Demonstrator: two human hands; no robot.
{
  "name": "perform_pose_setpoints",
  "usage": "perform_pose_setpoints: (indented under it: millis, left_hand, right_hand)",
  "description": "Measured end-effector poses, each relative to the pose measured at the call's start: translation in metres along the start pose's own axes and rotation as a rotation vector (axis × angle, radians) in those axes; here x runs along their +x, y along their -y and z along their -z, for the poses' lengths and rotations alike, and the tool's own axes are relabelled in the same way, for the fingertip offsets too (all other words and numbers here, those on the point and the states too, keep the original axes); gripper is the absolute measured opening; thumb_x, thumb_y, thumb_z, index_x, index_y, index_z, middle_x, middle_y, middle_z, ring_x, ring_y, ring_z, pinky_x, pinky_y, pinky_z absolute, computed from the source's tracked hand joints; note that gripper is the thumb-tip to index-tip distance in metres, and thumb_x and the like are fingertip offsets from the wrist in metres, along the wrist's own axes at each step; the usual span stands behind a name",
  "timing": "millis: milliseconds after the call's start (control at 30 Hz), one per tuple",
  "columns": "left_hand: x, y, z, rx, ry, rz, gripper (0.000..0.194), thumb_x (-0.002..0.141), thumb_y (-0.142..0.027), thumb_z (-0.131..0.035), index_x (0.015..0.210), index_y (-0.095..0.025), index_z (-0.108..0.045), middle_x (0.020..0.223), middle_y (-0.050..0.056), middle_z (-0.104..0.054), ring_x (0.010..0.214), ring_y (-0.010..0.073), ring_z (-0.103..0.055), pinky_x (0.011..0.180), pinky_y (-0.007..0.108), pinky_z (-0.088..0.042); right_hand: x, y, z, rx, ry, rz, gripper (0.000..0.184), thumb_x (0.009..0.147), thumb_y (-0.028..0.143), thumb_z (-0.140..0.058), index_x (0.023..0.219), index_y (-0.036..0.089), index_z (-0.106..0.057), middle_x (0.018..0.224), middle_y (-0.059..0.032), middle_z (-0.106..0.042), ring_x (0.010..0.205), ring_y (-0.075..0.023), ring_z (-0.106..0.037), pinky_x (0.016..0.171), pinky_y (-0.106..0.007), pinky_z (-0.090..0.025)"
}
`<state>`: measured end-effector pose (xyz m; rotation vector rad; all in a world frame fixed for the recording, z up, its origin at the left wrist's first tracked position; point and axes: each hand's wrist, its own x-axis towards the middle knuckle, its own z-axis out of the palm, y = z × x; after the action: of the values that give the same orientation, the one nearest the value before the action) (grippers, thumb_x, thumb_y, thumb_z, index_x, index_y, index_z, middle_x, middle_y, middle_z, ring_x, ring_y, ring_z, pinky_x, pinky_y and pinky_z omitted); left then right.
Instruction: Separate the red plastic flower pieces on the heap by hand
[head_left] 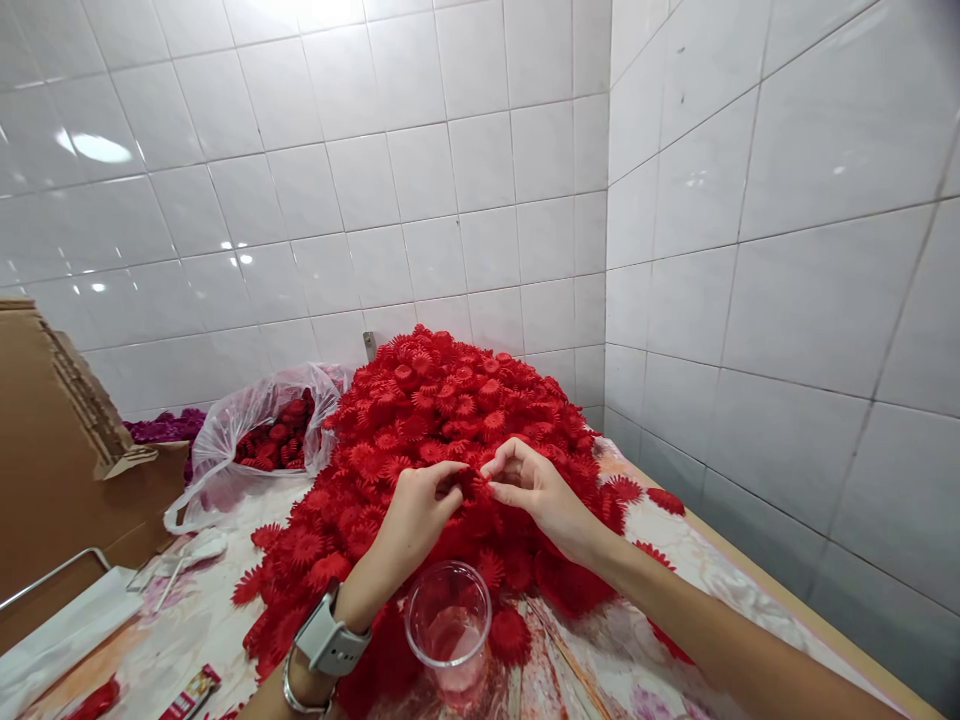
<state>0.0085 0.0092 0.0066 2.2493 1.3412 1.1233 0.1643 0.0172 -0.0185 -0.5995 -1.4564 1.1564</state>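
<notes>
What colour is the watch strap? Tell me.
Pale grey, close to white; the strap shows best in the head view.

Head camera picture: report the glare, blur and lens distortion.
Head view: glare washes out the top edge of the tiled wall, with a bright oval reflection at upper left; head view: tile lines slant and splay, suggesting a wide-angle lens; head view: the red piece between left hand and right hand blends into the red pile, its outline hard to make out.
</notes>
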Motion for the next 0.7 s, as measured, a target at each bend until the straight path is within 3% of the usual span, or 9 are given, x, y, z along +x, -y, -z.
perform_pose_setpoints:
  millis: [167,267,367,433,567,700]
  left_hand:
    - [0.003,0.006,0.004,0.321,-0.136,0.008,0.033,0.070,-0.006,-0.047,0.092,-0.016,-0.069,0.085,0.009,-0.073,0.072,0.0215,-0.067,0.069,0.028,-0.047]
    - [0.005,0.008,0.014,0.370,-0.244,0.036,0.031,0.074,-0.011,-0.046,0.096,-0.016,-0.067,0.091,0.010,-0.072,0.078,0.0232,-0.067,0.074,0.030,-0.047]
    - [0.006,0.006,0.017,0.201,-0.218,0.043,0.028,0.073,-0.014,-0.049,0.095,-0.017,-0.067,0.084,0.007,-0.073,0.073,0.0210,-0.067,0.070,0.028,-0.049]
    - [0.004,0.003,0.013,0.124,-0.180,0.055,0.028,0.071,-0.012,-0.049,0.093,-0.016,-0.067,0.081,0.006,-0.073,0.071,0.0209,-0.067,0.069,0.028,-0.050]
    - [0.002,-0.001,0.000,-0.114,-0.072,0.100,0.028,0.067,-0.010,-0.052,0.091,-0.014,-0.066,0.087,0.007,-0.072,0.079,0.0224,-0.067,0.075,0.032,-0.051]
    - [0.001,-0.002,-0.003,-0.475,0.102,0.126,0.026,0.066,-0.013,-0.057,0.090,-0.013,-0.064,0.094,0.007,-0.071,0.089,0.0228,-0.065,0.080,0.033,-0.051]
  right_hand:
    - [0.000,0.003,0.001,-0.177,0.079,0.068,0.015,0.070,0.014,-0.054,0.074,0.021,-0.041,0.074,0.0031,-0.052,0.068,-0.0109,-0.052,0.066,-0.026,-0.043]
    - [-0.001,0.004,0.004,-0.517,0.077,0.166,0.014,0.074,0.009,-0.048,0.073,0.021,-0.041,0.071,0.0022,-0.052,0.064,-0.0123,-0.050,0.063,-0.028,-0.043]
    - [-0.001,-0.002,0.006,-0.887,0.052,0.322,0.017,0.076,0.004,-0.040,0.076,0.020,-0.045,0.072,-0.0016,-0.053,0.064,-0.0155,-0.050,0.062,-0.032,-0.044]
    - [-0.002,-0.007,0.007,-0.988,0.024,0.453,0.020,0.078,0.002,-0.037,0.083,0.019,-0.047,0.077,-0.0053,-0.055,0.071,-0.0181,-0.052,0.066,-0.034,-0.046]
    - [-0.004,-0.009,0.004,-0.931,-0.072,0.742,0.016,0.082,0.006,-0.040,0.086,0.019,-0.046,0.081,-0.0060,-0.057,0.077,-0.0182,-0.054,0.071,-0.033,-0.048]
    - [-0.005,-0.009,0.001,-0.885,-0.039,0.788,0.014,0.081,0.007,-0.046,0.087,0.020,-0.047,0.079,-0.0045,-0.057,0.076,-0.0175,-0.056,0.069,-0.030,-0.050]
